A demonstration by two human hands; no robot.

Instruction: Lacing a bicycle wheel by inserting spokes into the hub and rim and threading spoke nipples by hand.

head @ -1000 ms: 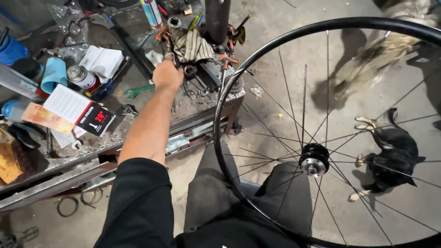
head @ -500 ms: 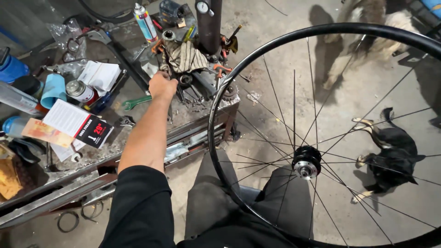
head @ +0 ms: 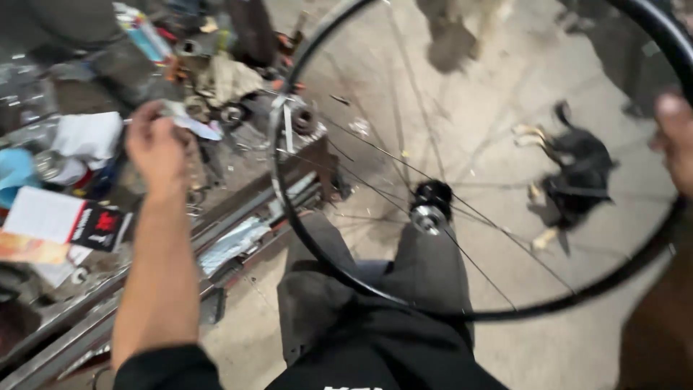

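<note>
- The left hand (head: 155, 144) pinches a small pale thing (head: 195, 126) above the messy workbench (head: 238, 155).
- The right hand (head: 678, 141) touches the bike wheel (head: 433, 206) rim; its grip is unclear.

Dim, flat light w/ soft shadows; heavy motion blur throughout, esp. the raised left hand (head: 155, 144) at 10 o'clock.

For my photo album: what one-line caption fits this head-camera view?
Left hand lifts a small pale object above a cluttered workbench while the right hand steadies a spoked bicycle wheel.
</note>
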